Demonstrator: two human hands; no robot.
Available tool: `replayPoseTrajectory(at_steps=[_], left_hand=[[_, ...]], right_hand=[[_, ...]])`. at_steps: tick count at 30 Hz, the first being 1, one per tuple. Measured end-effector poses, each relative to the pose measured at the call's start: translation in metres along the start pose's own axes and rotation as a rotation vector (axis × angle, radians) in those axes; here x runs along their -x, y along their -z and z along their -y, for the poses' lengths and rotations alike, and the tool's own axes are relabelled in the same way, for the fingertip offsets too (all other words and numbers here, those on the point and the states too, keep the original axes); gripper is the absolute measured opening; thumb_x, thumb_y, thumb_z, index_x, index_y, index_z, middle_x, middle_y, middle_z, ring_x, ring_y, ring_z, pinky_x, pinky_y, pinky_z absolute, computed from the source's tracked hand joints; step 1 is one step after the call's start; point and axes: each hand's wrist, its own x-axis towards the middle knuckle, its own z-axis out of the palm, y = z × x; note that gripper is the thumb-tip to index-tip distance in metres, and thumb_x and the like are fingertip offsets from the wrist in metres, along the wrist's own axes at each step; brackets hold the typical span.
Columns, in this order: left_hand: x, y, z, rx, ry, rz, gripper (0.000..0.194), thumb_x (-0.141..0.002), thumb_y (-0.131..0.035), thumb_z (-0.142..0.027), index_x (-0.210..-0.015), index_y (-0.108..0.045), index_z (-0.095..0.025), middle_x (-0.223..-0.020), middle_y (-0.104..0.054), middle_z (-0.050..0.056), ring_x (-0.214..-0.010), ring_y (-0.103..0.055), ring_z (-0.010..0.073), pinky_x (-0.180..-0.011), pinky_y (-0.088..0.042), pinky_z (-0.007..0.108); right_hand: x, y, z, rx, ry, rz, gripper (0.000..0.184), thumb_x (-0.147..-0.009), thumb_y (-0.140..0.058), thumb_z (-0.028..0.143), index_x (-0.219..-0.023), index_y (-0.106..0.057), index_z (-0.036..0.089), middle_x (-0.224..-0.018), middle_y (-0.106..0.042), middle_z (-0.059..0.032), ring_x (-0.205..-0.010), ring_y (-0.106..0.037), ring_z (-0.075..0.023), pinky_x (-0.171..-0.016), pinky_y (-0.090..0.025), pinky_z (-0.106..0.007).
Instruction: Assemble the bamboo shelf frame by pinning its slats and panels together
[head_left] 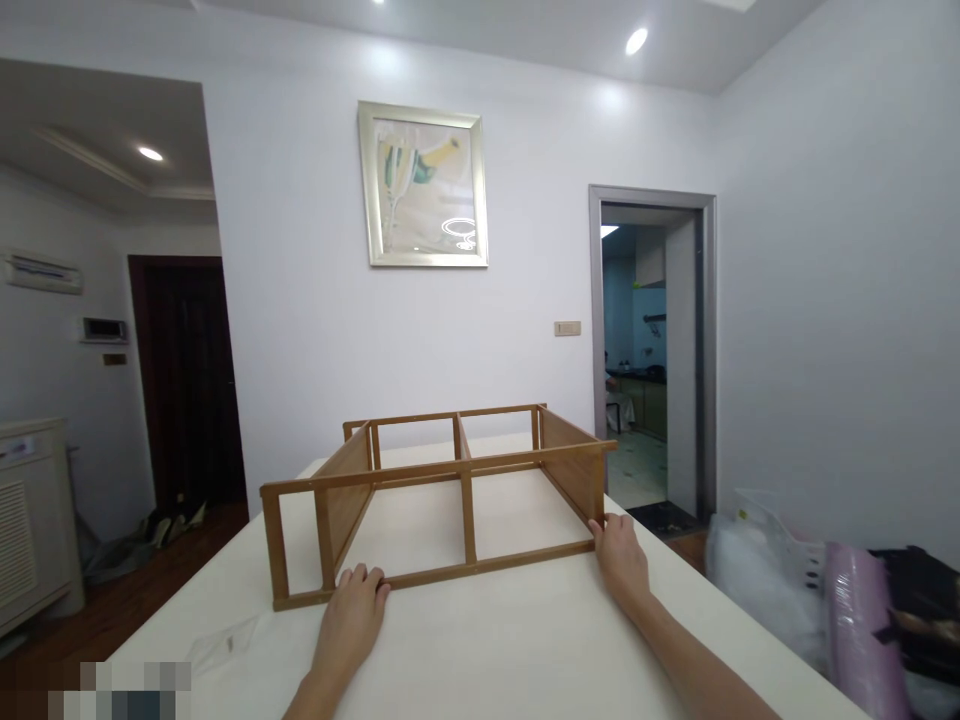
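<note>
A brown wooden shelf frame [466, 510] lies on its side on the white table [480, 650], with two solid boards inside it and thin rails around them. My left hand [354, 610] is closed over the near bottom rail, a little right of its left end, the fingers curled over the top. At the near right corner, my right hand [621, 558] grips the end of the frame, its thumb and fingers around the lower part of the corner. A small clear plastic bag [225, 645] rests on the table left of my left hand.
Right of the table are a clear plastic-wrapped bundle [761, 570], a pink wrapped roll [862, 630] and a dark bag [930, 610]. Behind, a framed picture [424, 185] hangs beside a doorway [652, 350]. A white cabinet [37, 520] stands at left.
</note>
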Motion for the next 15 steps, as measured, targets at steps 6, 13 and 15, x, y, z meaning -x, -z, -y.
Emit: replayPoseTrajectory(at_steps=[6, 13, 15], left_hand=[[-0.001, -0.007, 0.012, 0.027, 0.034, -0.042, 0.039, -0.093, -0.035, -0.018, -0.122, -0.061, -0.017, -0.116, -0.062, 0.01, -0.115, -0.052, 0.024, -0.096, -0.041, 0.034], [-0.002, 0.001, 0.007, -0.064, 0.082, 0.081, 0.036, -0.095, -0.032, -0.018, -0.103, -0.067, -0.015, -0.105, -0.064, 0.011, -0.105, -0.058, 0.0236, -0.087, -0.043, 0.034], [-0.001, 0.003, 0.005, -0.08, 0.081, 0.094, 0.038, -0.096, -0.029, -0.016, -0.101, -0.066, -0.016, -0.103, -0.063, 0.011, -0.101, -0.061, 0.0219, -0.084, -0.044, 0.032]], right_hand=[[0.016, 0.008, 0.019, -0.097, 0.34, 0.087, 0.026, -0.093, -0.037, 0.014, -0.099, -0.061, 0.021, -0.099, -0.064, -0.0073, -0.093, -0.058, -0.0208, -0.082, -0.045, -0.031], [0.021, 0.011, 0.039, -0.094, 0.477, 0.311, 0.03, -0.088, -0.042, 0.012, -0.106, -0.065, 0.02, -0.101, -0.069, -0.0087, -0.1, -0.059, -0.0243, -0.094, -0.036, -0.038], [0.021, 0.012, 0.04, -0.078, 0.453, 0.307, 0.023, -0.088, -0.043, 0.013, -0.094, -0.065, 0.018, -0.094, -0.067, -0.0097, -0.092, -0.059, -0.0241, -0.091, -0.035, -0.039]])
